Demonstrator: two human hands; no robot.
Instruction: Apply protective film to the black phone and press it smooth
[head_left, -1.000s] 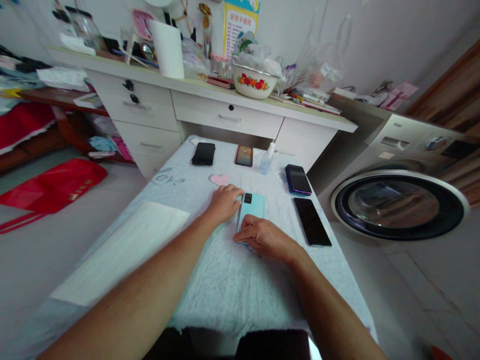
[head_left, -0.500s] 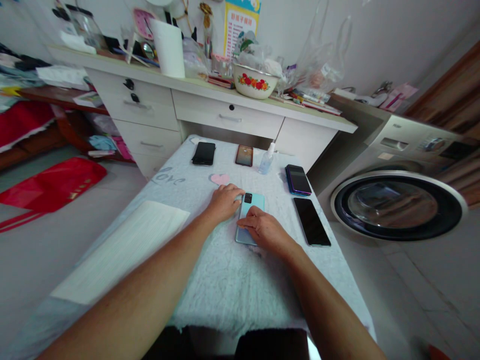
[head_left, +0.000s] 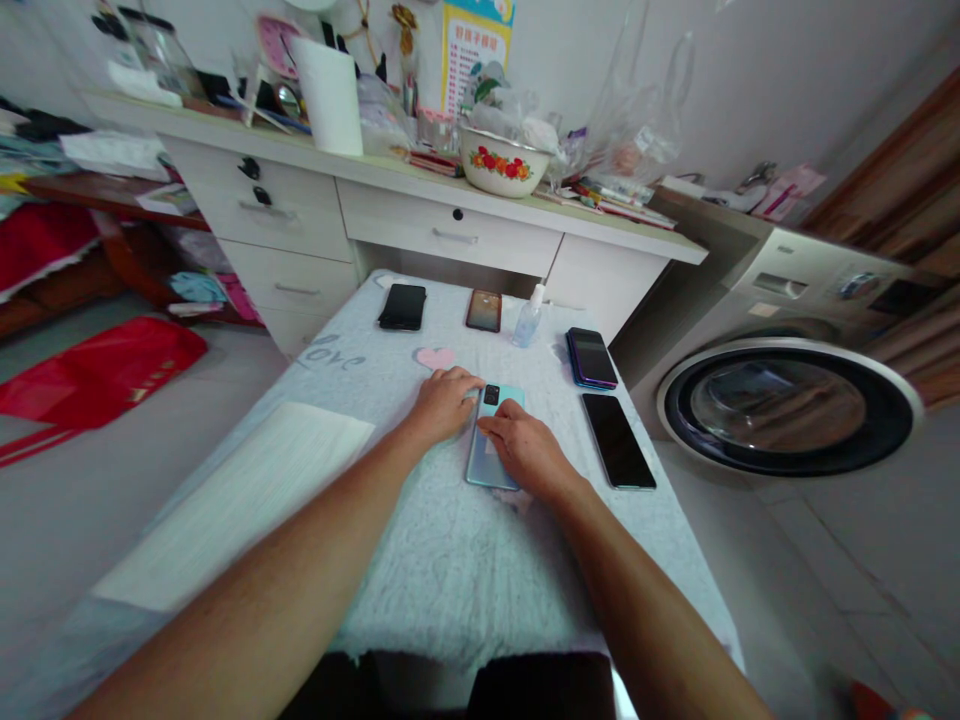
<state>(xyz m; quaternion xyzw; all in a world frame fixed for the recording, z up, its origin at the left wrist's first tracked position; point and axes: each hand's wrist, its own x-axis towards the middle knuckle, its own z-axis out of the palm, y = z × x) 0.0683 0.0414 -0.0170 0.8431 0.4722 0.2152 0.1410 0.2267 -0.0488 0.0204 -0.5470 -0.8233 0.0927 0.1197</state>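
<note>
A light-blue smartphone [head_left: 480,468] lies back side up on the cloth-covered table, its dark camera block at the far end. My left hand [head_left: 444,402] is at the phone's upper left edge, fingers bent and pressed together against it. Over the middle of the phone's back, my right hand [head_left: 523,445] has its fingers pinched together; whatever they hold, if anything, is hidden. A small pale patch shows on the back below those fingers. To the right is a black-screened phone [head_left: 619,440], with a stack of phones [head_left: 592,358] behind it.
Farther back stand a spray bottle [head_left: 529,318], a brown phone case [head_left: 484,311] and a black phone [head_left: 403,307]. A white sheet [head_left: 240,505] lies at the left. Beyond are a white desk [head_left: 450,232] and a washing machine [head_left: 780,390].
My right hand's fingertips have moved slightly up the phone's back, uncovering more of its lower part. My left hand stays at the edge. The whole view has shifted a little.
</note>
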